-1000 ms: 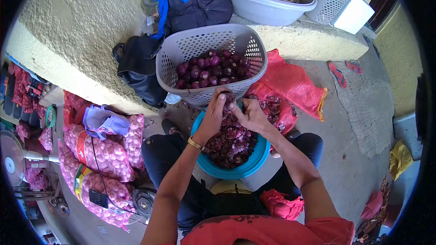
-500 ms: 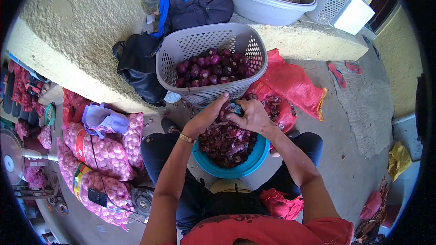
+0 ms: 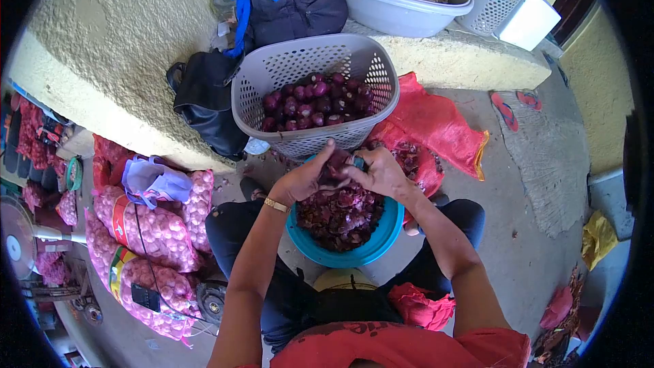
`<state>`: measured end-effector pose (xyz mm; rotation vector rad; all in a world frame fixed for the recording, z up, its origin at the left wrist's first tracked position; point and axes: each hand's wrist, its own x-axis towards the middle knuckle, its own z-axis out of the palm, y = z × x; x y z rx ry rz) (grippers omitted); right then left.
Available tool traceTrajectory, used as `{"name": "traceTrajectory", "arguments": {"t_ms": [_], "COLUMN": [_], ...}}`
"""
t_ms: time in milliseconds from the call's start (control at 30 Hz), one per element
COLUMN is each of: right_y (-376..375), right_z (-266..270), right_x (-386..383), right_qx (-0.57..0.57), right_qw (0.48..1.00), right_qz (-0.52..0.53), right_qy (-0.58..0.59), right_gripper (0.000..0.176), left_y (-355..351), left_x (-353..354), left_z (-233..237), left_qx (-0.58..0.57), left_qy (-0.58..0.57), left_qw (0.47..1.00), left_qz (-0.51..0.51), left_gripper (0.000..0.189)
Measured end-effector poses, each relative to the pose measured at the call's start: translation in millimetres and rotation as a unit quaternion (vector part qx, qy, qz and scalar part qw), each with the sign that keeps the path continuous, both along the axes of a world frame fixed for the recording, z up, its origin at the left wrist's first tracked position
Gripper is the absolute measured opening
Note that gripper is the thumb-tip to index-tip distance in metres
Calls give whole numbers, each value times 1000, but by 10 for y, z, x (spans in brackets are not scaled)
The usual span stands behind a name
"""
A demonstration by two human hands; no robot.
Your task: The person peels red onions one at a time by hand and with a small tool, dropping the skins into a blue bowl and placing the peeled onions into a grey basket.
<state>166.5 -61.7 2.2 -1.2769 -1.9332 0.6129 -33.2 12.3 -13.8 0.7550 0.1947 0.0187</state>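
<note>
My left hand (image 3: 304, 178) is closed around a red onion (image 3: 336, 159), its thumb pointing up along the onion's side. My right hand (image 3: 383, 176) meets it from the right, gripping a small tool with a teal handle (image 3: 357, 162); its blade, if any, is hidden by the fingers. Both hands are over a turquoise basin (image 3: 371, 257) between my knees, which holds a heap of onion skins (image 3: 340, 218). Just beyond the hands stands a grey perforated basket (image 3: 310, 138) with many peeled red onions (image 3: 317, 102) in it.
Full mesh sacks of onions (image 3: 160, 221) lie at left, a purple bag (image 3: 155, 182) on top. A red mesh sack (image 3: 439, 126) lies right of the basket. A black backpack (image 3: 208, 102) leans by the wall. A grey tub (image 3: 409, 17) rests on the ledge; flip-flops (image 3: 505, 110) lie at right.
My left hand has shifted slightly, and the onion in it now shows more plainly above the fingers. The hands stay together over the basin. The view has moved a little.
</note>
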Motion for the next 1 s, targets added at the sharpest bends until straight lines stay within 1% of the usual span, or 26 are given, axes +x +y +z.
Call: {"name": "traceTrajectory", "arguments": {"t_ms": [33, 67, 133, 167, 233, 267, 333, 367, 400, 433, 467, 500, 533, 567, 600, 667, 733, 800, 833, 867, 900, 933, 1000], "right_y": [5, 9, 19, 19, 16, 21, 32, 25, 20, 17, -1, -31, -53, -77, -102, -181, -230, -258, -258, -254, -246, -237, -201], "right_z": [15, 39, 78, 78, 74, 34, -35, -46, 17, 72, 98, 120, 154, 197, 219, 226, 67, 0, -57, -144, -149, -142, -100], "right_x": [-26, -40, -53, -48, -32, -33, -44, -20, -6, 10, 37, 77, 112, 140, 143, 138, 106, 86, 103, 135, 138, 147, 162], "right_qx": [-11, -10, -94, -94, 13, 14, -62, -62, -84, -105, -104, -98, -90, -142, -142, -213, -210, -274, -274, -249, -223, -223, -196], "right_qw": [997, 997, 988, 988, 999, 999, 985, 985, 978, 969, 969, 989, 996, 977, 977, 946, 943, 928, 928, 941, 952, 952, 934], "right_qz": [-21, -21, -19, -19, -17, -17, -17, -16, -39, -60, -59, -26, 9, 24, 25, 107, 110, 58, 58, 64, 70, 70, 74], "right_qy": [66, 67, 122, 122, 38, 38, 160, 159, 187, 215, 215, 107, -3, -156, -156, -218, -234, -245, -245, -221, -197, -197, -290], "right_gripper": [31, 31, 28, 28, 32, 32, 32, 32, 32, 33, 33, 34, 36, 44, 44, 53, 55, 51, 51, 47, 44, 44, 42], "left_y": [-125, -190, -151, -141, -171, -180, -126, -109, -108, -104, -104, -89, -57, -27, 6, 64, 61, 41, 31, 26, 28, 31, 33], "left_x": [53, 81, 48, 35, 44, 49, -3, -22, -25, -32, -40, -42, -41, -42, -47, -58, -42, -8, 6, 12, 13, 14, 16], "left_z": [169, 262, 190, 161, 227, 252, 179, 147, 146, 150, 151, 144, 131, 109, 63, -32, 7, 32, 40, 48, 56, 64, 79], "left_qx": [11, 21, 30, 38, 59, 80, 86, 91, 91, 81, 70, 71, 63, 54, 54, 44, 37, 31, 28, 25, 26, 7, -12], "left_qy": [85, 168, 156, 145, 160, 173, 192, 210, 210, 167, 124, 124, 128, 131, 131, 87, 84, 79, 82, 85, 84, 92, 99], "left_qw": [988, 951, 957, 961, 954, 946, 943, 940, 940, 947, 951, 951, 935, 915, 915, 901, 903, 906, 902, 899, 899, 895, 891], "left_qz": [130, 257, 244, 231, 246, 262, 257, 251, 252, 263, 273, 273, 326, 377, 378, 422, 419, 415, 423, 430, 430, 436, 442], "left_gripper": [44, 46, 45, 45, 44, 43, 42, 42, 42, 41, 40, 40, 38, 36, 36, 38, 39, 40, 39, 38, 38, 35, 32]}}
